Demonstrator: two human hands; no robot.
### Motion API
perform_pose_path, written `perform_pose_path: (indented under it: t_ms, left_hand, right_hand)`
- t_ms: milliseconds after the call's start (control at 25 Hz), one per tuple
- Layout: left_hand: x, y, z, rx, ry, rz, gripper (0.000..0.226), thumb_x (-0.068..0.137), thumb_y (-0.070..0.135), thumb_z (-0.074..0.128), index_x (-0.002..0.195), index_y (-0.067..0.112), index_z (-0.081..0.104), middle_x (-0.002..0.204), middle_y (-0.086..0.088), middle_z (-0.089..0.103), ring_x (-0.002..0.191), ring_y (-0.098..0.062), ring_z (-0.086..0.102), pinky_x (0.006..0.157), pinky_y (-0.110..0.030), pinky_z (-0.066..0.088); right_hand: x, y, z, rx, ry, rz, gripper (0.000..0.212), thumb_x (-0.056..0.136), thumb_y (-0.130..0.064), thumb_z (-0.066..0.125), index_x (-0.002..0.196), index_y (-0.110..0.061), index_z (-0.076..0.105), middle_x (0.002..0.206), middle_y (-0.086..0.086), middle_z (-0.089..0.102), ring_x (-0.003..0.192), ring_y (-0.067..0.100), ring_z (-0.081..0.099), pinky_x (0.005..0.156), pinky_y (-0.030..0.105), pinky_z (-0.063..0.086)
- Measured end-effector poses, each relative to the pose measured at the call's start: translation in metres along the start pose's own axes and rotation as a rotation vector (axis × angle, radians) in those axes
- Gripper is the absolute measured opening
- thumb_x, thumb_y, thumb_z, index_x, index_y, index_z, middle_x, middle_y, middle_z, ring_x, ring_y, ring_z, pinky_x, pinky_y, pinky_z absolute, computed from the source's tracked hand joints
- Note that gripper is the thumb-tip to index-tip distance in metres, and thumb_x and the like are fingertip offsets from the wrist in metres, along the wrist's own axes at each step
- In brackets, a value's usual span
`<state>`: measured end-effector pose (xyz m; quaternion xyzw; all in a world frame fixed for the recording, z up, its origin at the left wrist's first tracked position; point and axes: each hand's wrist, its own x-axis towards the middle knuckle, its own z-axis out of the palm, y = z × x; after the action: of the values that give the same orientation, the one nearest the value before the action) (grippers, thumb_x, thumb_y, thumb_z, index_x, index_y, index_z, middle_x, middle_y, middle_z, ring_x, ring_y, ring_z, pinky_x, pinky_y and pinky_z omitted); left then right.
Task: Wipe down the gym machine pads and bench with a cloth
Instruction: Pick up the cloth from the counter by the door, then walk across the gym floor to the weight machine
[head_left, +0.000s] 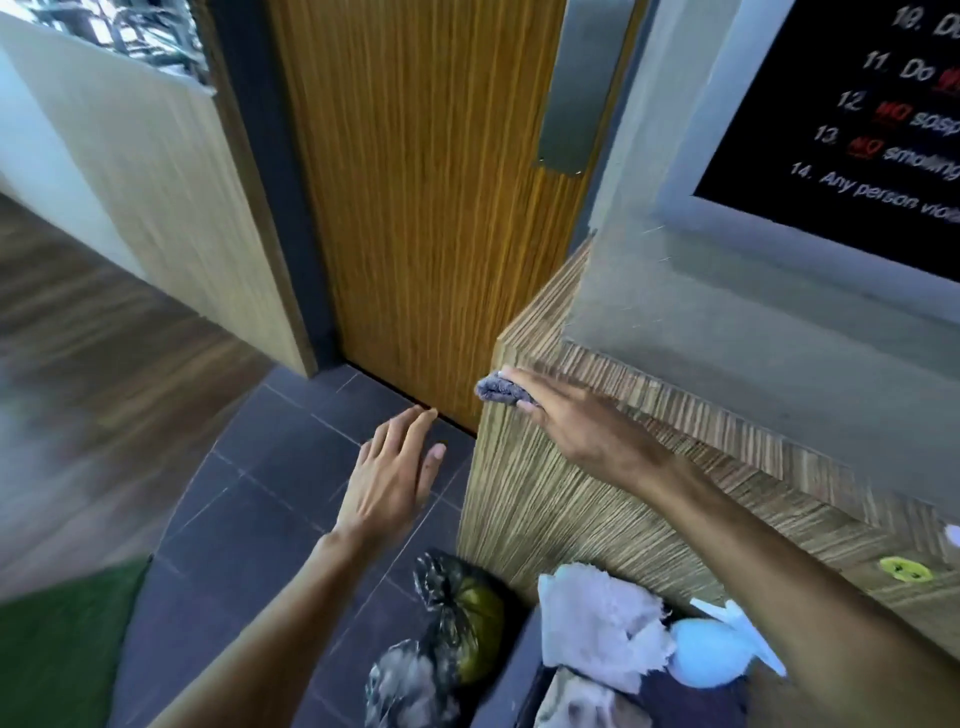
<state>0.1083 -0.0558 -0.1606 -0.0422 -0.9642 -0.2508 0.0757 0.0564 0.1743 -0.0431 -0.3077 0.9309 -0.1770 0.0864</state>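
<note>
Rules board (857, 119): "NO smoking"

A wooden door (426, 208) with a metal plate (587, 83) stands ahead of me, closed, in a dark frame (270, 171). To its right a black rules sign (852, 119) in a grey frame hangs above a wood-grain ledge (649, 410). Dark floor tiles (270, 499) run under the door. Below me lie tied black bags (452, 618), crumpled white tissue (597, 623) and a pale blue bottle (711, 649). A yellow sticker (904, 567) sits on the ledge; green turf (57, 644) lies at the lower left.
</note>
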Motion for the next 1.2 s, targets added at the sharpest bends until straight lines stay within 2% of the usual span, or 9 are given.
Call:
perform_pose_path:
  t_ms: [120, 240, 360, 440, 520, 760, 960, 1080, 1200]
  left_hand:
    - [-0.102, -0.054, -0.005, -0.007, -0.189, -0.235, 0.074, 0.090, 0.063, 0.010, 0.139, 0.023, 0.047, 0.141, 0.003, 0.051, 0.132, -0.024, 0.046, 0.103, -0.040, 0.040]
    - [-0.201, -0.105, -0.016, 0.021, -0.333, -0.486, 0.082, 0.082, 0.068, 0.004, 0.137, 0.024, 0.046, 0.140, 0.000, 0.050, 0.130, -0.027, 0.046, 0.104, -0.041, 0.040]
    - [-0.319, -0.152, -0.035, -0.012, -0.357, -0.725, 0.052, 0.099, 0.055, 0.027, 0.135, 0.022, 0.047, 0.139, -0.005, 0.049, 0.131, -0.029, 0.047, 0.105, -0.044, 0.041]
    - [-0.399, -0.177, -0.051, -0.047, -0.333, -0.846, 0.044, 0.102, 0.048, 0.031, 0.132, 0.020, 0.047, 0.137, -0.007, 0.049, 0.129, -0.030, 0.048, 0.103, -0.045, 0.043]
    - [-0.469, -0.192, -0.066, -0.072, -0.312, -0.949, 0.044, 0.102, 0.047, 0.032, 0.130, 0.018, 0.048, 0.134, -0.010, 0.051, 0.127, -0.032, 0.049, 0.101, -0.045, 0.045]
    - [-0.707, -0.229, -0.118, -0.191, -0.002, -1.384, 0.044, 0.102, 0.046, 0.033, 0.121, 0.012, 0.052, 0.125, -0.015, 0.056, 0.120, -0.037, 0.053, 0.100, -0.048, 0.045]
    - [-0.821, -0.238, -0.138, -0.309, 0.218, -1.646, 0.044, 0.102, 0.046, 0.032, 0.121, 0.012, 0.052, 0.125, -0.015, 0.057, 0.119, -0.036, 0.054, 0.100, -0.048, 0.046]
    - [-0.877, -0.251, -0.146, -0.389, 0.339, -1.789, 0.044, 0.102, 0.047, 0.033, 0.124, 0.015, 0.054, 0.128, -0.013, 0.057, 0.122, -0.033, 0.054, 0.102, -0.046, 0.045]
    - [-0.938, -0.272, -0.156, -0.482, 0.450, -1.919, 0.043, 0.101, 0.048, 0.034, 0.122, 0.017, 0.055, 0.127, -0.013, 0.059, 0.121, -0.032, 0.055, 0.103, -0.045, 0.044]
  right_hand:
    - [0.011, -0.058, 0.069, 0.122, -0.090, -0.065, 0.040, 0.107, -0.030, 0.035, 0.147, -0.029, 0.036, 0.152, -0.003, 0.046, 0.130, 0.022, 0.054, 0.106, 0.047, 0.046]
    - [0.011, -0.124, 0.160, 0.228, -0.261, -0.060, 0.031, 0.105, -0.035, 0.036, 0.135, -0.038, 0.044, 0.141, -0.008, 0.056, 0.124, 0.018, 0.058, 0.101, 0.043, 0.048]
    - [-0.012, -0.219, 0.246, 0.285, -0.467, -0.106, 0.032, 0.105, -0.025, 0.039, 0.136, -0.024, 0.051, 0.139, -0.011, 0.055, 0.127, 0.010, 0.054, 0.103, 0.019, 0.043]
    - [-0.036, -0.287, 0.293, 0.261, -0.609, -0.146, 0.032, 0.106, -0.016, 0.040, 0.135, -0.011, 0.051, 0.133, -0.015, 0.051, 0.125, 0.005, 0.051, 0.086, -0.003, 0.035]
    - [-0.058, -0.340, 0.334, 0.219, -0.696, -0.178, 0.032, 0.106, -0.015, 0.039, 0.135, -0.008, 0.050, 0.126, -0.015, 0.050, 0.122, 0.008, 0.053, 0.074, -0.008, 0.031]
    - [-0.104, -0.537, 0.459, 0.011, -0.933, -0.479, 0.032, 0.106, -0.032, 0.038, 0.132, -0.019, 0.050, 0.131, 0.013, 0.064, 0.115, 0.031, 0.062, 0.089, 0.035, 0.047]
    - [-0.155, -0.684, 0.524, -0.089, -1.075, -0.826, 0.034, 0.107, -0.025, 0.038, 0.136, -0.012, 0.050, 0.131, 0.013, 0.064, 0.116, 0.031, 0.060, 0.072, 0.021, 0.030]
    - [-0.181, -0.760, 0.566, -0.174, -1.179, -0.955, 0.029, 0.106, -0.027, 0.038, 0.125, -0.011, 0.053, 0.118, 0.016, 0.068, 0.104, 0.033, 0.062, 0.069, 0.029, 0.032]
    - [-0.196, -0.834, 0.612, -0.265, -1.265, -1.056, 0.020, 0.105, -0.029, 0.037, 0.102, -0.014, 0.050, 0.103, 0.013, 0.067, 0.088, 0.030, 0.061, 0.074, 0.042, 0.047]
